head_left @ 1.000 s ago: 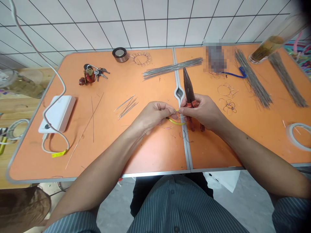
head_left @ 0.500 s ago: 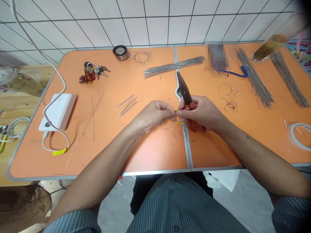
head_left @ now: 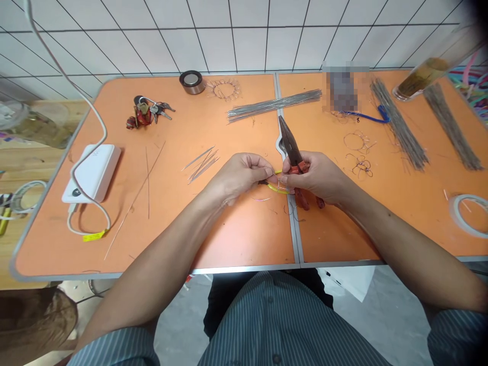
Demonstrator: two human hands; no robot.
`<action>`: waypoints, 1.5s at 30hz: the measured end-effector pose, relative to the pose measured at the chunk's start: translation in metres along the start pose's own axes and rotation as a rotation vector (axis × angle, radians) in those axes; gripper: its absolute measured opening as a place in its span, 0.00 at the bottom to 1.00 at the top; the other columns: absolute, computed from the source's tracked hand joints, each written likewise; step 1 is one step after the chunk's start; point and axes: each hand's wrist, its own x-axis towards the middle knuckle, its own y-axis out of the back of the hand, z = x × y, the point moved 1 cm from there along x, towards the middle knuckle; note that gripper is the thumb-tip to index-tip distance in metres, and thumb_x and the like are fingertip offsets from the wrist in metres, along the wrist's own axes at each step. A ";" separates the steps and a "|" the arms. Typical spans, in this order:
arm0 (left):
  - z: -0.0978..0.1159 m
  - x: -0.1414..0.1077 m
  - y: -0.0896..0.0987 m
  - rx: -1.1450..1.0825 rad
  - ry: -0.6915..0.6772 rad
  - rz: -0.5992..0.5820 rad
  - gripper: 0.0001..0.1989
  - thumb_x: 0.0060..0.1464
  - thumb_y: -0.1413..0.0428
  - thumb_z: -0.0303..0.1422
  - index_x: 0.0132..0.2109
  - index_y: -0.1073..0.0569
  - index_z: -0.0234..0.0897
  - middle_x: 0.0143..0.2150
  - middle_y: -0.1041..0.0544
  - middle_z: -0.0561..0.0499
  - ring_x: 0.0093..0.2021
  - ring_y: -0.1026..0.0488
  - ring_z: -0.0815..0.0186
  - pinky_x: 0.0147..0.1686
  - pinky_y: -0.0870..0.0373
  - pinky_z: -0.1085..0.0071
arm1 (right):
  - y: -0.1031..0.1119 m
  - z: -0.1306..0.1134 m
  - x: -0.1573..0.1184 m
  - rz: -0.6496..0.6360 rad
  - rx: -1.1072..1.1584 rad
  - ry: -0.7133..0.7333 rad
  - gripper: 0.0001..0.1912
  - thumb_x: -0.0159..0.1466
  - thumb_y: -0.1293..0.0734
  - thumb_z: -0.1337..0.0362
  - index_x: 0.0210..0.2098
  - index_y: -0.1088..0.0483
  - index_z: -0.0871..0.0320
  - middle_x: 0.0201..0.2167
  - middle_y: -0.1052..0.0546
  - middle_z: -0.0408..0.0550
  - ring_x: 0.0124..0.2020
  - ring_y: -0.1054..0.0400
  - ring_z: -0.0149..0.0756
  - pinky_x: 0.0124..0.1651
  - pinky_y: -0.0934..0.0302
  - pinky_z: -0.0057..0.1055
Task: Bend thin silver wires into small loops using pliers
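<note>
My right hand [head_left: 318,175] is wrapped round red-handled pliers [head_left: 292,145], whose dark jaws point up and away from me. Its thumb and a finger pinch close to a thin wire piece [head_left: 278,178]. My left hand [head_left: 247,175] is closed, with thumb and forefinger pinching the wire from the left side. Beneath the fingers, a yellow-handled tool [head_left: 277,189] lies on the orange table [head_left: 236,229], partly hidden by both hands. A thin curved wire [head_left: 261,199] rests just below my left hand.
Wire bundles [head_left: 274,105] lie at the back and right. Loose wires [head_left: 204,165], keys [head_left: 150,112], a tape roll [head_left: 191,82] and a white power bank [head_left: 91,174] with a cable are on the left. A tilted glass [head_left: 423,79] stands back right.
My left hand has lifted slightly away from me, and more of the yellow-handled tool shows beneath it. The right hand still holds the pliers. The view has shifted slightly.
</note>
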 end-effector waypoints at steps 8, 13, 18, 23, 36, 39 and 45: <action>0.007 -0.003 -0.002 -0.006 0.026 0.048 0.05 0.50 0.33 0.24 0.27 0.18 0.34 0.29 0.15 0.45 0.25 0.29 0.71 0.27 0.35 0.73 | -0.001 -0.012 -0.008 0.005 -0.048 0.008 0.16 0.62 0.20 0.62 0.40 0.30 0.52 0.21 0.24 0.38 0.10 0.36 0.30 0.07 0.58 0.24; 0.000 0.000 0.002 0.040 -0.029 0.032 0.05 0.51 0.32 0.26 0.28 0.17 0.34 0.30 0.15 0.45 0.27 0.26 0.69 0.28 0.33 0.73 | -0.001 -0.009 -0.007 -0.018 -0.022 0.031 0.16 0.61 0.19 0.62 0.39 0.29 0.52 0.22 0.24 0.38 0.10 0.37 0.30 0.07 0.57 0.25; -0.001 0.001 0.005 0.092 -0.042 0.030 0.04 0.51 0.33 0.27 0.29 0.17 0.34 0.31 0.14 0.44 0.28 0.25 0.68 0.29 0.34 0.73 | -0.001 -0.006 -0.005 -0.018 -0.019 0.039 0.17 0.61 0.18 0.60 0.39 0.29 0.52 0.22 0.24 0.39 0.09 0.39 0.30 0.07 0.58 0.26; -0.001 0.001 0.004 0.118 -0.064 0.007 0.04 0.52 0.33 0.28 0.29 0.17 0.34 0.31 0.14 0.45 0.27 0.28 0.69 0.28 0.36 0.73 | -0.002 0.001 -0.002 0.012 0.001 0.043 0.20 0.58 0.17 0.59 0.39 0.30 0.51 0.22 0.24 0.39 0.09 0.39 0.29 0.07 0.60 0.25; -0.022 0.012 -0.001 -0.173 -0.125 0.146 0.28 0.51 0.26 0.36 0.56 0.25 0.39 0.55 0.17 0.42 0.51 0.18 0.58 0.51 0.23 0.62 | 0.006 -0.002 -0.001 0.158 0.134 0.062 0.21 0.56 0.17 0.61 0.41 0.29 0.52 0.24 0.22 0.39 0.12 0.32 0.34 0.09 0.49 0.25; -0.026 0.015 0.000 -0.225 -0.127 0.236 0.31 0.50 0.25 0.38 0.58 0.27 0.40 0.62 0.21 0.39 0.61 0.21 0.54 0.60 0.25 0.57 | 0.008 -0.003 -0.001 0.196 0.167 0.052 0.20 0.55 0.18 0.61 0.41 0.29 0.52 0.24 0.22 0.39 0.11 0.32 0.33 0.08 0.51 0.25; -0.013 -0.002 -0.007 -0.183 -0.289 0.387 0.17 0.53 0.26 0.38 0.46 0.20 0.40 0.47 0.19 0.49 0.48 0.21 0.64 0.49 0.25 0.69 | 0.013 -0.005 0.000 0.229 0.319 0.099 0.24 0.52 0.16 0.62 0.39 0.31 0.51 0.23 0.24 0.38 0.15 0.29 0.35 0.09 0.48 0.25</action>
